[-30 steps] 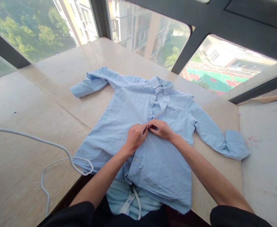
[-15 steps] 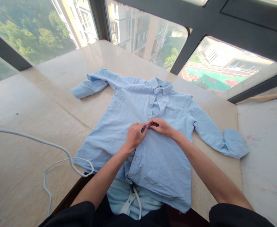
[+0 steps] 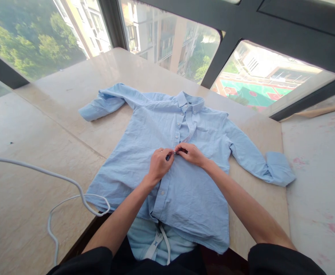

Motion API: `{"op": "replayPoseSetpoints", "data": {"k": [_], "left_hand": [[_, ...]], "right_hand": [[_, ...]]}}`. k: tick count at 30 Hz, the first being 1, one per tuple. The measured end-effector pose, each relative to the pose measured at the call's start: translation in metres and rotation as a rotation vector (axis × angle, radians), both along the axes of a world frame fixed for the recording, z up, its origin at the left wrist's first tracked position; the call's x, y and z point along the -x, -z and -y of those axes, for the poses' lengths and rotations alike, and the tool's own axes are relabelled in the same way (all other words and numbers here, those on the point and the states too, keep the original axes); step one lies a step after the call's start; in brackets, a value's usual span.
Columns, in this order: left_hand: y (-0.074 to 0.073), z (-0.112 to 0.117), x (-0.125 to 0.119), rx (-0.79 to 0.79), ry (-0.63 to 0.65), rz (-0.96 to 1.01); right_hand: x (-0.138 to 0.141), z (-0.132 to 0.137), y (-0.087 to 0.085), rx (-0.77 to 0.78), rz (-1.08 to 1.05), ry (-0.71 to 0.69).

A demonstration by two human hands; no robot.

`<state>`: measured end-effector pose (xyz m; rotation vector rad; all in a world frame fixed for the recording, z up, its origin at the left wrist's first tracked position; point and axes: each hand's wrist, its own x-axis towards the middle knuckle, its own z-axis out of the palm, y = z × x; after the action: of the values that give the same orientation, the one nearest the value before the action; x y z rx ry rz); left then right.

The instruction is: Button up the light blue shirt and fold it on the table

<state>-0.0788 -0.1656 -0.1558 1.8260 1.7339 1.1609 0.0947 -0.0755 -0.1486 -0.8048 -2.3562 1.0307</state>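
A light blue button-up shirt [image 3: 144, 152] lies face up on a beige stone counter [image 3: 41, 130], collar toward the window and both sleeves spread out. My left hand [image 3: 158, 166] and my right hand [image 3: 190, 154] meet at the middle of the shirt's front placket. Both pinch the fabric edges together around a button at mid-chest. Above them the placket lies apart near the collar [image 3: 189, 102]; below them it is fastened with white buttons. The hem hangs over the counter's near edge.
A white cable [image 3: 70, 191] loops across the counter at the left, near the shirt's lower corner. Large windows with dark frames [image 3: 230, 34] stand behind the counter. A pale, pink-stained surface [image 3: 319, 183] adjoins at the right.
My hands stay pinched at the same button on the placket, with small finger shifts. The view has drifted slightly, so the shirt sits a little further left and higher.
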Motion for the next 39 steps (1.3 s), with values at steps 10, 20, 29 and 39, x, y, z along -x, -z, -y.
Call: {"op": "replayPoseSetpoints", "data": {"k": [10,20,29,39], "left_hand": [[-0.001,-0.002,0.003,0.071,-0.04,0.198],[-0.001,-0.003,0.001,0.107,-0.057,0.221],[0.0,-0.003,0.002,0.097,-0.051,0.217],[-0.002,-0.003,0.003,0.093,-0.038,0.238]], "right_hand": [[0.004,0.009,-0.006,-0.026,-0.016,0.092],[-0.003,0.047,-0.029,0.49,-0.036,0.434],[0.017,0.045,-0.033,1.067,-0.186,0.554],[0.028,0.039,-0.033,1.075,-0.136,0.616]]}}
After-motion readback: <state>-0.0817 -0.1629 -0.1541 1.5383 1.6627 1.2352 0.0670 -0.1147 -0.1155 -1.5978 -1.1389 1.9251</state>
